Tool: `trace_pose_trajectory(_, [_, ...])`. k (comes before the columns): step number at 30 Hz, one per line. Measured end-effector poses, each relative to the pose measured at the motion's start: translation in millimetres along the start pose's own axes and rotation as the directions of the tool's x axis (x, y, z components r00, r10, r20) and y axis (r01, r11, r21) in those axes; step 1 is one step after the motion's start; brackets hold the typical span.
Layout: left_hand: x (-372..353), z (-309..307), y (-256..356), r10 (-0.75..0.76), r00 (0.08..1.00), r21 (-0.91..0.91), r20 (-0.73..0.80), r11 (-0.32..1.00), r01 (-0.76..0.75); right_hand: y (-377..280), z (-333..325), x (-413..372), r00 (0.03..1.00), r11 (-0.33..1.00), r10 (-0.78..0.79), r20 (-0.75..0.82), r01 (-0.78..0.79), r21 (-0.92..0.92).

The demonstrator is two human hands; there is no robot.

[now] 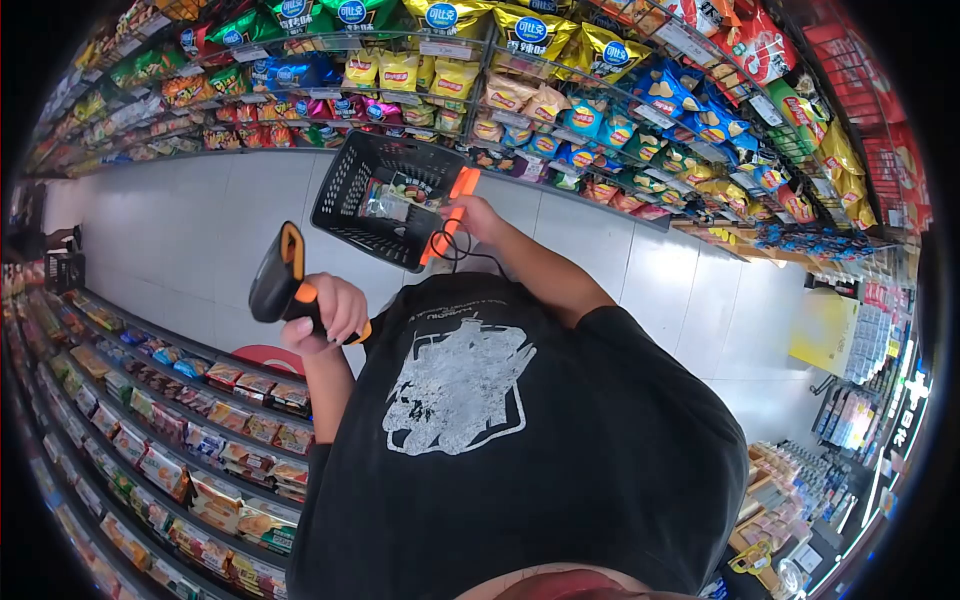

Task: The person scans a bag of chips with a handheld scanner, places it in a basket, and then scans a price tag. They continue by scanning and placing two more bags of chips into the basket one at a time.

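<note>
My left hand [337,308] is wrapped round the grip of a black and orange barcode scanner [272,284], held up in front of my left side. My right hand [478,218] is closed on the orange handle [464,184] of a black plastic shopping basket [338,188]. The basket hangs tilted in front of me, and a few packaged goods [388,202] lie in it, too small to name. A looped black cable [447,241] dangles beside my right hand. Part of my right hand's fingers is hidden by the handle.
Shelves of bagged chips [530,33] run along the far side of the aisle. To my left stand shelves of packaged snacks [215,500]. Pale floor tiles [190,200] lie between them. A yellow panel [825,330] and more racks stand at the right.
</note>
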State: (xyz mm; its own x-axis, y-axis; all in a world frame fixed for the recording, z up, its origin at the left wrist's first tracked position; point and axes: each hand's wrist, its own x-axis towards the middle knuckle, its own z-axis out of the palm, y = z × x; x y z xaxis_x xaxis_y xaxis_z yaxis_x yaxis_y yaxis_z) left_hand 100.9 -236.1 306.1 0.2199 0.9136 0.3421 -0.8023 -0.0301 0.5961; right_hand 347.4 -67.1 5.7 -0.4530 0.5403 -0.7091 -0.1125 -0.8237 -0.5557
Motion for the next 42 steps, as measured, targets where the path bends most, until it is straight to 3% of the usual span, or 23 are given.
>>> trace_pose_trajectory(3, [-5, 1, 7, 0.016, 0.999, 0.083, -0.035, 0.996, -0.013, 2, 10, -3, 0.998, 0.990, -0.003, -0.061, 0.011, 0.140])
trace_pose_trajectory(7, [-15, -4, 3, -0.022, 0.985, 0.041, -0.168, 0.999, 0.029, 10, 12, -12, 0.957, 0.980, -0.125, -0.260, 0.160, 0.120])
trace_pose_trajectory(10, [-11, -4, 3, -0.043, 0.986, 0.054, -0.160, 0.997, 0.052, 16, -3, -12, 0.888, 0.959, -0.230, -0.398, 0.277, 0.065])
trace_pose_trajectory(13, [-4, -7, 1, -0.076, 0.987, 0.051, -0.144, 0.995, 0.084, 23, -37, -12, 0.829, 0.955, -0.232, -0.509, 0.294, 0.043])
trace_pose_trajectory(17, [8, -11, -6, -0.145, 0.982, 0.038, -0.124, 0.988, 0.150, 12, -72, -34, 0.746, 0.940, -0.340, -0.573, 0.271, -0.206])
trace_pose_trajectory(21, [19, -19, -15, -0.204, 0.977, 0.005, -0.066, 0.979, 0.205, 10, -89, -52, 0.679, 0.875, -0.406, -0.611, 0.097, -0.474])
trace_pose_trajectory(24, [32, -25, -21, -0.235, 0.970, -0.040, -0.060, 0.972, 0.233, 32, -113, -45, 0.381, 0.469, -0.785, -0.488, -0.149, -0.871])
trace_pose_trajectory(29, [60, -33, -42, -0.324, 0.945, -0.044, -0.039, 0.946, 0.322, 51, -157, -70, 0.343, 0.599, -0.713, -0.612, -0.156, -0.785])
trace_pose_trajectory(35, [70, -38, -83, -0.485, 0.871, 0.113, -0.072, 0.864, 0.490, 69, -218, -111, 0.308, 0.719, -0.607, -0.732, -0.179, -0.671])
trace_pose_trajectory(38, [72, -33, -99, -0.565, 0.822, 0.164, -0.069, 0.807, 0.568, 63, -225, -146, 0.317, 0.842, -0.455, -0.832, -0.152, -0.518])
trace_pose_trajectory(42, [73, -31, -126, -0.597, 0.796, 0.227, -0.103, 0.765, 0.603, 55, -232, -181, 0.288, 0.867, -0.420, -0.861, -0.154, -0.474])
